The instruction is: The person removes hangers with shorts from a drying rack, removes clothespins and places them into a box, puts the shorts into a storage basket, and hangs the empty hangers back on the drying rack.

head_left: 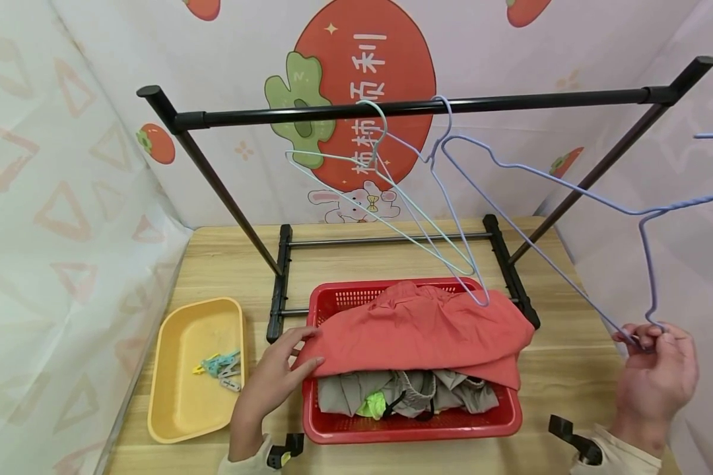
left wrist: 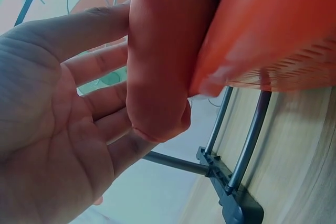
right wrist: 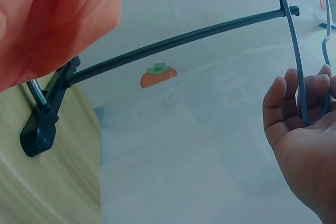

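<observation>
My right hand (head_left: 656,373) pinches a lower corner of a blue wire hanger (head_left: 570,188), which slants up toward the rack's rail; its hook end runs off the right of the head view. Beside a red basket (head_left: 410,435), my left hand (head_left: 273,373) touches the end of a folded coral garment (head_left: 416,330), thumb and index finger spread. The left wrist view shows several fingers partly hidden behind the garment (left wrist: 157,61). Grey clothes (head_left: 356,389) with a neon-green patch lie beneath it in the basket.
A black clothes rack (head_left: 541,103) stands behind the basket on the wooden table (head_left: 232,257). A mint hanger (head_left: 333,188) and another blue hanger (head_left: 451,204) hang from its rail. At the left, a yellow tray (head_left: 172,389) contains several clothes pegs (head_left: 222,366). Printed fabric surrounds the table.
</observation>
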A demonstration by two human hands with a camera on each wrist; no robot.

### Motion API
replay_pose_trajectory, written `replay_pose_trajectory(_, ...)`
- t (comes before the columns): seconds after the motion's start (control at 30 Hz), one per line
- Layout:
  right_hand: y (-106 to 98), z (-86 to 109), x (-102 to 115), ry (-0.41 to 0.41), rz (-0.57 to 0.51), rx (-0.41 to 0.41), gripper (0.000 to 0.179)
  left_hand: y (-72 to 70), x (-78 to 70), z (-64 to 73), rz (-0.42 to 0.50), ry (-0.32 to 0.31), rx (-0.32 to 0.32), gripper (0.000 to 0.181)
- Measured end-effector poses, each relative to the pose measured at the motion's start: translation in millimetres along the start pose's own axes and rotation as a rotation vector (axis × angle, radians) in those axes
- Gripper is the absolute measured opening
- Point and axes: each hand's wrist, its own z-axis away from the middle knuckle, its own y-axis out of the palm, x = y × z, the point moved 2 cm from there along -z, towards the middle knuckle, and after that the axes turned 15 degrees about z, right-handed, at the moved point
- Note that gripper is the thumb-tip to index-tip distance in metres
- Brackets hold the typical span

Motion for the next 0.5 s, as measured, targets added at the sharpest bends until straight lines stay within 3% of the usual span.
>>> replay_pose_trajectory(0.27,3.2,-1.0,-2.2,-0.050,0.063,-0.021,0.016,-0.6,2.5,2.4,0.022,-0.034,0.014,0.043)
replay_pose_trajectory(0.37,9.5,0.4,-5.4,-0.081,0.160,0.038,0.010,-0.9,1.7,1.4,0.027,-0.023,0.017,0.043)
replay_pose_trajectory(0.5,18.1,3.1,-8.2,-0.136,0.379,0.105,0.010,-0.4,1.7,-1.0,0.032,-0.017,0.023,0.041)
